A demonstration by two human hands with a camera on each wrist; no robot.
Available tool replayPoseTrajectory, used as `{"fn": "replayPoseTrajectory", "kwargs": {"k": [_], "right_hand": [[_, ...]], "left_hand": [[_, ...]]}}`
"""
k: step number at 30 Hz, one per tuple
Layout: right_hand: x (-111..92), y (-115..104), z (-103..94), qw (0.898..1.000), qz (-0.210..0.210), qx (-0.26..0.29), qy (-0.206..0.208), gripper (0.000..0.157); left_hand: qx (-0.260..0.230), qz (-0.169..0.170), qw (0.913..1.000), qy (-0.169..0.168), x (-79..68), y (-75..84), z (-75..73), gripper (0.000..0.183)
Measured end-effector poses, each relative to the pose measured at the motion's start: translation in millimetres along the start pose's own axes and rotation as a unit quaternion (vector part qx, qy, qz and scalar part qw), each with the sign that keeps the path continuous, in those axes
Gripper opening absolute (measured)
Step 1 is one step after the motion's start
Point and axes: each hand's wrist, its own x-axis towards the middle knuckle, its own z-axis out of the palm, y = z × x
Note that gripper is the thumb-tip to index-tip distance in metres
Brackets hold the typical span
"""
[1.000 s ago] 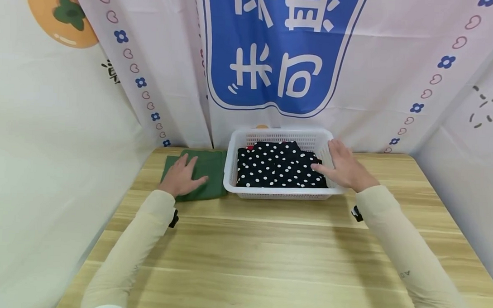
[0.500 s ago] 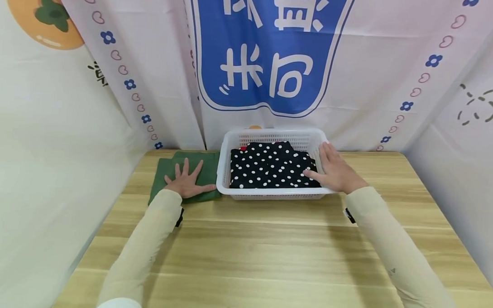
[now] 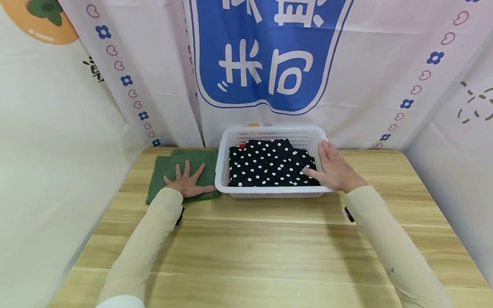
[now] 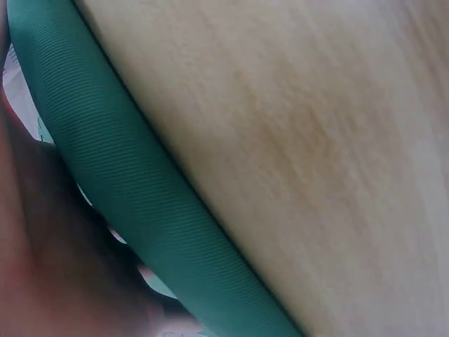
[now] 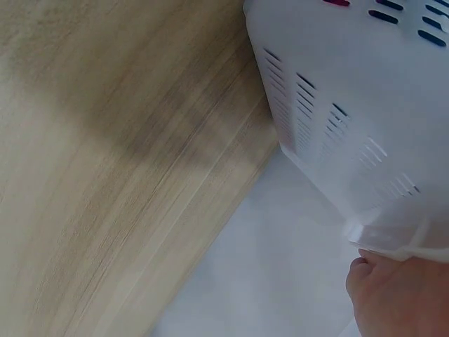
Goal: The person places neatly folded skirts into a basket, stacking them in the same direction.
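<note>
In the head view my left hand (image 3: 186, 185) lies with fingers spread on a folded green cloth (image 3: 161, 171), its thumb reaching toward the basket's left side. The left wrist view shows the ribbed green fabric (image 4: 133, 168) close up, with part of the hand beside it. A white perforated plastic basket (image 3: 275, 190) stands to the right of that cloth. Folded black fabric with white polka dots (image 3: 266, 166) fills much of it. My right hand (image 3: 335, 170) rests at the basket's right rim, fingers extended along it, thumb over the dotted fabric. The right wrist view shows that hand against the rim.
A small red patch (image 3: 242, 145) shows behind the dotted fabric in the basket. The wooden tabletop (image 3: 251, 249) stretches in front of both hands. A printed white curtain (image 3: 363, 85) hangs right behind the basket, with pale sheets at both sides.
My left hand has come down and spread out on the green cloth, moving slightly right. My right hand stays at the basket's right rim. The head view has shifted slightly.
</note>
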Motion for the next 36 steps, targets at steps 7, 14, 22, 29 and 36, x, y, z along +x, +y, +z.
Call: {"fn": "replayPoseTrajectory", "kwargs": {"k": [7, 14, 22, 29, 36], "right_hand": [[0.8, -0.2, -1.5, 1.0, -0.002, 0.007, 0.001, 0.105], [1.4, 1.5, -2.6, 1.0, -0.002, 0.008, -0.005, 0.106], [1.9, 4.8, -0.4, 1.0, 0.006, 0.005, -0.014, 0.108], [2.2, 2.6, 2.6, 1.0, 0.0, 0.016, -0.006, 0.107], [1.9, 0.9, 1.0, 1.0, 0.004, 0.021, -0.009, 0.107]], "left_hand": [[0.006, 0.001, 0.9999, -0.008, -8.7, 1.1, 4.8, 0.114], [0.019, 0.018, 0.9994, -0.023, -37.4, 5.6, 11.2, 0.113], [0.051, 0.034, 0.9979, -0.021, -89.1, 13.0, 32.7, 0.111], [0.05, 0.05, 0.9972, -0.024, -154.6, 15.6, 53.9, 0.112], [0.042, 0.038, 0.9981, -0.025, -186.6, 26.5, 68.0, 0.112]]}}
